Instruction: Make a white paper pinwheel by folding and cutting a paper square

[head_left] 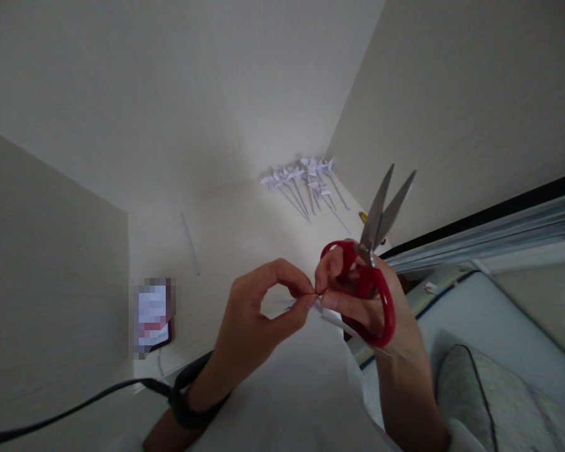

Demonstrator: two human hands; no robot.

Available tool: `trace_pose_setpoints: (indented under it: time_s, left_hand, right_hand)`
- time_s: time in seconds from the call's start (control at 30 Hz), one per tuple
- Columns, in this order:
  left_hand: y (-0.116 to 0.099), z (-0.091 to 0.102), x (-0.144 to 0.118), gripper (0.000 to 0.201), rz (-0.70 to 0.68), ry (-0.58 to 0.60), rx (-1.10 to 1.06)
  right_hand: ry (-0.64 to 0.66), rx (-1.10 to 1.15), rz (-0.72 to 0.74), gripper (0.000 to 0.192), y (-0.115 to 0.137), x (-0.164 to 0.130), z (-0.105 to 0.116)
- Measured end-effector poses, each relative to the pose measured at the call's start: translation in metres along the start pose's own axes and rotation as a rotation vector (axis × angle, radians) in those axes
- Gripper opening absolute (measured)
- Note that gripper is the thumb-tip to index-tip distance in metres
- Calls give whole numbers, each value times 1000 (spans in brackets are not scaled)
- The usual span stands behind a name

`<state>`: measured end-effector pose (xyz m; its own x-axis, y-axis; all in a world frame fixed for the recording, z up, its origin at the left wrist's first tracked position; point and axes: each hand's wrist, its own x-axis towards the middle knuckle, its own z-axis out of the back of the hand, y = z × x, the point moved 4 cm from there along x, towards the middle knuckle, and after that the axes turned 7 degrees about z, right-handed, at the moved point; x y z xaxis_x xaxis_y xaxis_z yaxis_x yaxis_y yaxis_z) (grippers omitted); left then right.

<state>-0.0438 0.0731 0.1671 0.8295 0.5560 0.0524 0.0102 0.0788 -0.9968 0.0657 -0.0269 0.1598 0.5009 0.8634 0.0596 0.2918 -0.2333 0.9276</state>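
My left hand (258, 314) pinches a small piece of white paper (332, 320) between thumb and forefinger. My right hand (358, 298) pinches the same paper from the other side. Red-handled scissors (376, 251) hang on the fingers of my right hand, blades slightly apart and pointing up and away. A black band with a cable circles my left wrist (191, 402).
Several white paper pinwheels on sticks (306, 179) lie at the far corner of the pale desk (245, 232). A thin white stick (191, 242) lies alone on it. A phone (153, 314) rests at the desk's left edge. A cushioned seat (489, 376) is at lower right.
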Motion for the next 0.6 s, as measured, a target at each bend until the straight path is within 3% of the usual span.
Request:
trace_pose_setpoints:
  time_s: [0.27, 0.6]
  left_hand:
    - [0, 0, -1, 15, -170, -65, 48]
    - [-2, 4, -2, 17, -220, 7, -11]
  right_hand:
    - [-78, 80, 80, 34, -1, 1, -8]
    - [-95, 58, 172, 32, -1, -1, -12]
